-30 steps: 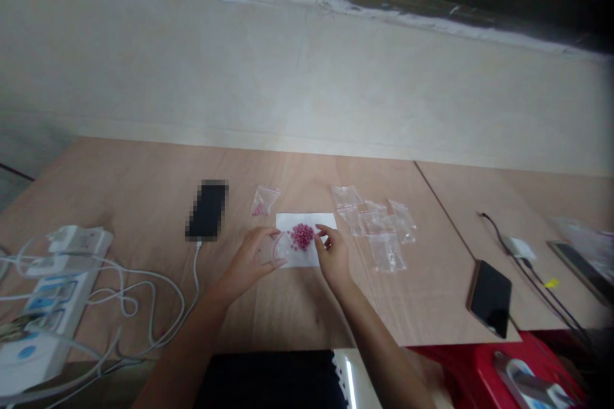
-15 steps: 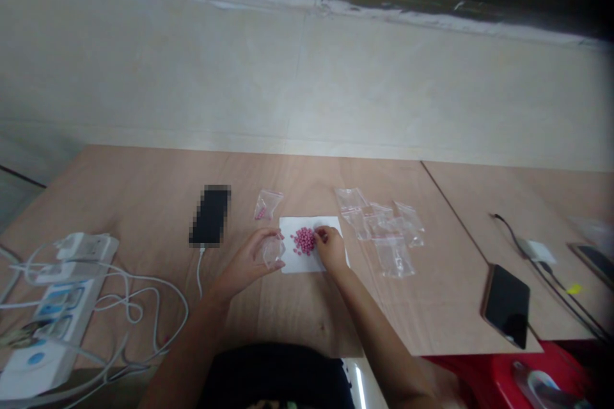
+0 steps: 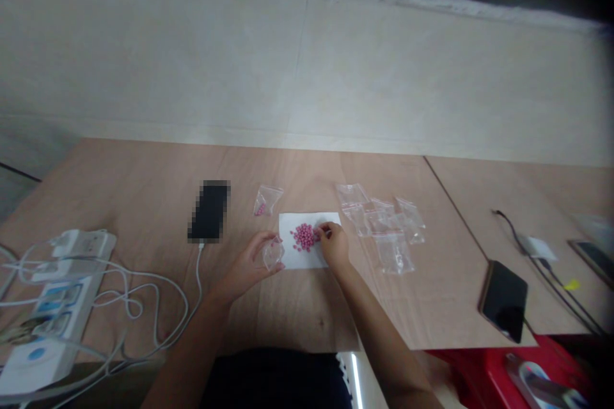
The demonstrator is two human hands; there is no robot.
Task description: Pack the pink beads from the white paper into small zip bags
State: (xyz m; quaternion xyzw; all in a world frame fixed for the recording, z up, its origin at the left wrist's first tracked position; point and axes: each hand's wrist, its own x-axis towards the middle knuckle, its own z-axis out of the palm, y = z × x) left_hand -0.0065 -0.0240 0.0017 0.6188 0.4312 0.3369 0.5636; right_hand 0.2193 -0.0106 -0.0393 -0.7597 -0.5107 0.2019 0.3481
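Note:
A heap of small pink beads (image 3: 304,236) lies on a white paper sheet (image 3: 300,257) on the wooden table (image 3: 144,204). My left hand (image 3: 249,266) grips a small clear plastic bag (image 3: 273,253) just left of the sheet. My right hand (image 3: 332,245) is at the right edge of the heap, its fingertips pinched at the beads. Whether a bead is between them is too small to see.
A small bag with a few pink beads (image 3: 267,199) lies behind the sheet. Several empty clear bags (image 3: 384,223) lie to the right. A phone (image 3: 209,211) on a white cable, power strips (image 3: 52,294) at left, another phone (image 3: 504,300) at right.
My right hand has moved in to the beads and pinched its fingers. My left hand has drawn the clear bag slightly back toward me.

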